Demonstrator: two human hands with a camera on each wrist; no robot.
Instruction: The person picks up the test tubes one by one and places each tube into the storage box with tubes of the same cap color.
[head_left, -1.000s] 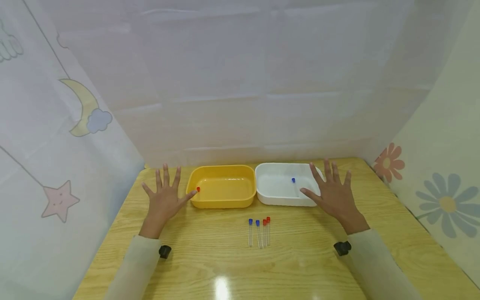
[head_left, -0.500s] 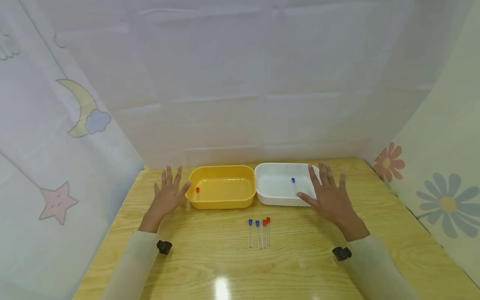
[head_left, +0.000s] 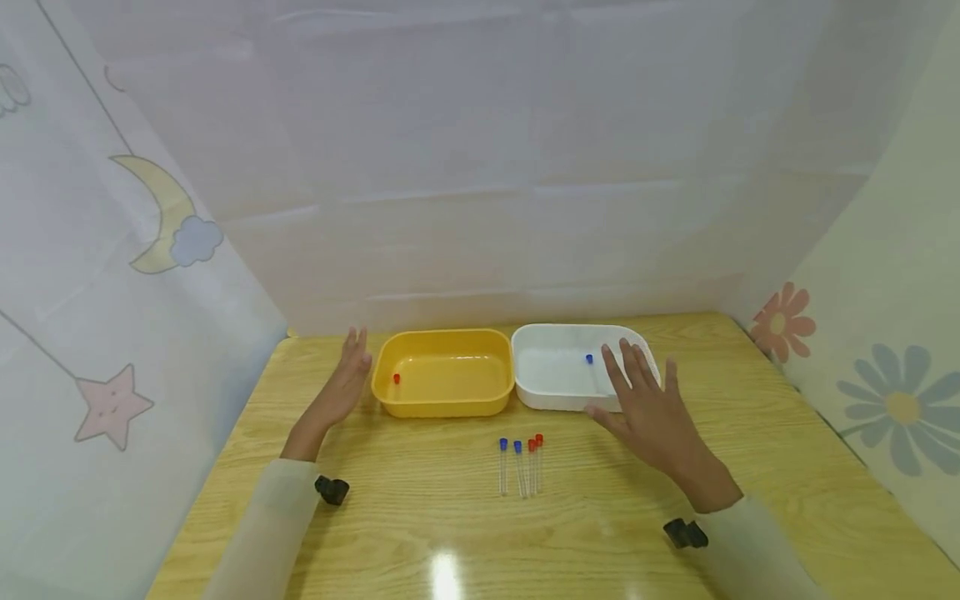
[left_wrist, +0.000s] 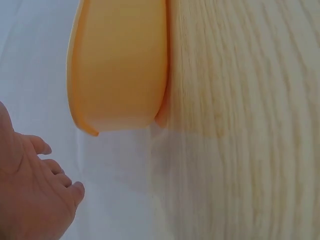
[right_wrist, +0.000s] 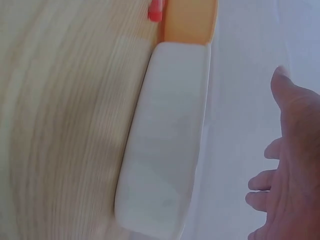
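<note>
Pale left wall (head_left: pixel 45 208): A yellow crescent moon (head_left: pixel 171 202), a blue cloud (head_left: pixel 197 240) and a pink star (head_left: pixel 114 407) decorate the sheet.
Left hand (head_left: pixel 343 392): Fingers straight and close together, it hovers, gripping nothing, beside a glossy yellow oblong plastic-looking tray (head_left: pixel 450 375).
Yellow tray: A small red cap (head_left: pixel 397 378) sits near its left end; any tube attached is too faint to tell.
Tubes: Two slender clear blue-capped tubes (head_left: pixel 503 465) and two slender clear red-capped tubes (head_left: pixel 533 472) lie on the wood-grain table (head_left: pixel 390 533), caps toward the trays.
White tray: The white oblong plastic-looking tray (head_left: pixel 551 383) stands right beside the yellow one, a blue-capped tube (head_left: pixel 588 359) inside.
Right hand (head_left: pixel 648 421): Fingers straight and spread apart, it holds nothing, apart from the white tray.
Right wall: A red flower (head_left: pixel 778 322) and a blue-grey flower (head_left: pixel 902 407) show.
Step in hand: The moment appears to fall between grips, four tubes lying unheld.
Next move: Lifting any tube would likely call for a narrow fingertip pinch, carefully around the closely set red pair.
Lettering: No brand, label or writing is legible.
</note>
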